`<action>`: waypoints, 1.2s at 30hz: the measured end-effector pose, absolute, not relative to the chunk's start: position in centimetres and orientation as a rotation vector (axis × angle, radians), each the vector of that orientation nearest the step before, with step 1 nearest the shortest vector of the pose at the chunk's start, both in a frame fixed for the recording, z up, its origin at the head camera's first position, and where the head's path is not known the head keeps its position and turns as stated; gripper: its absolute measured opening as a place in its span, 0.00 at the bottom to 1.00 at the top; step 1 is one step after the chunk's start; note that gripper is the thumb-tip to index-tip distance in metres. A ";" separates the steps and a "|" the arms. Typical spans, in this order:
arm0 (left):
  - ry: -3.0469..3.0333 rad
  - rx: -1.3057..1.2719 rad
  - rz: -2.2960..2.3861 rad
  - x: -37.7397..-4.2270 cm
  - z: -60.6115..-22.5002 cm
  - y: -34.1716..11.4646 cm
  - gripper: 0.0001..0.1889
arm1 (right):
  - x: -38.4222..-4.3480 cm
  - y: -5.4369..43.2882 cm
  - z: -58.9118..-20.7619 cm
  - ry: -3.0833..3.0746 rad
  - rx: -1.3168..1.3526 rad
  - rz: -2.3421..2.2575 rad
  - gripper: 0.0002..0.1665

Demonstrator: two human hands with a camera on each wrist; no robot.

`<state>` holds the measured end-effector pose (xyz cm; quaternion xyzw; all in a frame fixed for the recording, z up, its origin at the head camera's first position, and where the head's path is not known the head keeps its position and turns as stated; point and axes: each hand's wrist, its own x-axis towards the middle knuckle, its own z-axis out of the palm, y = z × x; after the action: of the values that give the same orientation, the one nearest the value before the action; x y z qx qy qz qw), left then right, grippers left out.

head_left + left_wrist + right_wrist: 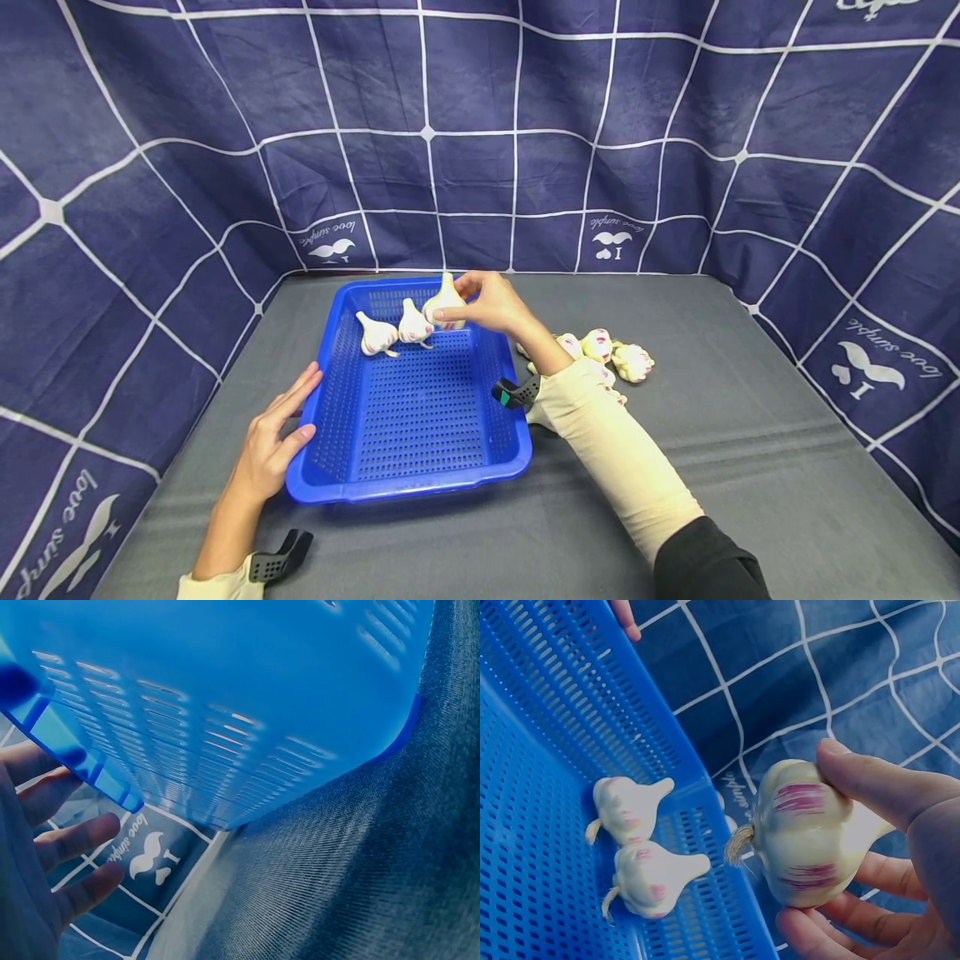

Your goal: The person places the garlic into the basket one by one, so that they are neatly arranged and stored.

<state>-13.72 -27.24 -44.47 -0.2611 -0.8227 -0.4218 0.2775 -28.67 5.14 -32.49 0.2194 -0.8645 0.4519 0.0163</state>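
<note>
My right hand (491, 302) pinches a garlic bulb (806, 829) between thumb and fingers, over the far right part of a blue plastic basket (408, 492). In the right wrist view the bulb shows purple streaks and a tuft of dry roots. Two more garlic bulbs, one at the left (377, 335) and one beside it (413, 323), lie side by side in the basket's far end, stems toward the far wall. My left hand (266, 446) rests against the basket's left rim with fingers spread and extended; the left wrist view shows them by the rim.
Several garlic bulbs (632, 362) lie heaped on the grey cloth (720, 433) right of the basket, partly hidden behind my right forearm. A dark blue curtain (480, 167) with white grid lines closes off the back and both sides.
</note>
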 end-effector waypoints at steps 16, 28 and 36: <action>-2.218 -0.702 -1.130 -13.8 -44.7 -27.7 0.33 | -30.8 2.6 -33.7 -2.917 0.497 1.065 0.32; -2.214 -0.707 -1.138 -13.9 -44.7 -27.7 0.33 | -32.2 1.2 -34.9 -3.052 0.460 0.827 0.26; -2.222 -0.709 -1.144 -14.0 -44.6 -27.7 0.33 | -32.9 0.8 -36.0 -3.100 0.384 0.715 0.37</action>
<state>-13.98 -27.69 -44.56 -0.2628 -0.8239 -0.4243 0.2686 -32.86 0.81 -35.97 0.1198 -0.9669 0.2230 -0.0316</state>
